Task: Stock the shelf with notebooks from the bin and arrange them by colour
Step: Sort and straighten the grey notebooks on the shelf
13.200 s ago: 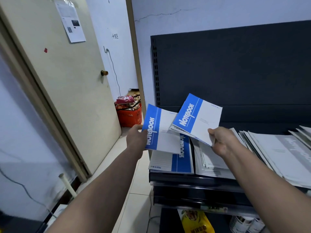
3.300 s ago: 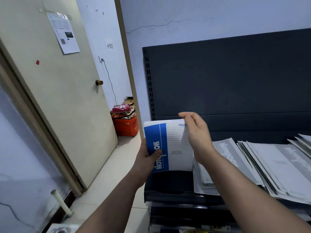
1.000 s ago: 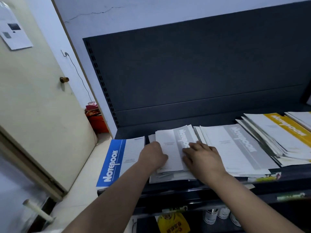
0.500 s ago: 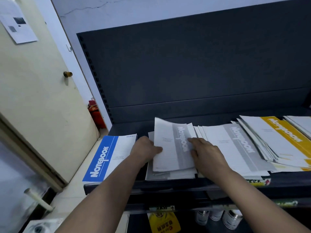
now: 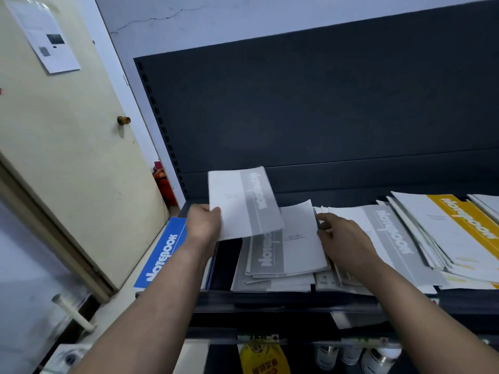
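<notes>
While the left hand (image 5: 204, 222) held a grey notebook (image 5: 243, 203) up off the shelf (image 5: 270, 300), its fingers (image 5: 216, 211) were clamped on the notebook's lower left corner, thumb on the cover. The notebook hung tilted in the air above the gap between the blue notebook (image 5: 162, 255) and the nearer grey pile (image 5: 283, 255), its far edge raised against the dark back panel (image 5: 324, 117). The blue notebook lay flat at the left end of the shelf, partly hidden by the left forearm. The nearer grey pile lay flat just right of that gap, its covers loosely fanned.

The right hand (image 5: 343, 238) rested low on the shelf, between that pile and a second grey pile (image 5: 391, 238). Its fingers (image 5: 324, 217) were bent, their tips at the left edge of the second pile. Whether they pinched a cover or only touched the edges could not be told. A yellow pile (image 5: 464, 225) overlapped the second grey pile's right side, with more white covers beyond it at the frame's edge.

A cream door (image 5: 67, 144) with a brass knob (image 5: 123, 120) and a taped sheet of paper (image 5: 44, 36) stood to the left. Something red (image 5: 164, 184) showed between door and shelving. Below the shelf, a yellow packet (image 5: 263, 359) and several cans (image 5: 351, 354) were partly visible.
</notes>
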Tool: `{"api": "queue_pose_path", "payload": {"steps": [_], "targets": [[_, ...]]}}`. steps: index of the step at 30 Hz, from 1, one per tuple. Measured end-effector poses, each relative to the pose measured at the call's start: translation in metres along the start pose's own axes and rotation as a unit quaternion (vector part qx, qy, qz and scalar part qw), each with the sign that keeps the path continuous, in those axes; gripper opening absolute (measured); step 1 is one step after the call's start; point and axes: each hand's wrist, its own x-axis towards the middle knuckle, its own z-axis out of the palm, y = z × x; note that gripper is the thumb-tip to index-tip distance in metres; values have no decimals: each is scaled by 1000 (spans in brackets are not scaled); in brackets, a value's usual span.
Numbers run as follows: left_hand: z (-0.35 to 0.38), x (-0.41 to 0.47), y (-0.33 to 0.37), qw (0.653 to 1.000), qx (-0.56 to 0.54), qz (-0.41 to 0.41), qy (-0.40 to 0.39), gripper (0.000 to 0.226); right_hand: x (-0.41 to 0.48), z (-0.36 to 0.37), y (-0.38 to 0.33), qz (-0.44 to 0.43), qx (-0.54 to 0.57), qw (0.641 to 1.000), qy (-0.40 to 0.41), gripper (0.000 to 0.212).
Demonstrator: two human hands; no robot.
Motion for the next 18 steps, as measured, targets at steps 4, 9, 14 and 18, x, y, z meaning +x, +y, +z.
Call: {"api": "queue_pose_path", "payload": {"steps": [4,9,14,18], "targets": [[25,-23,3,993,-2,-36,-112,24,-1,-7,-4,35,150,988,-3,36],[52,-34,-1,976,50,-38,-210,9,7,-9,3,85,255,963,-36,31],[44,-21,-17,922,358,75,-125,26,7,-17,11,98,168,981,-21,42],[37,-17,-22,925,340,30,-167,41,5,-10,7,99,146,984,-22,43]]}}
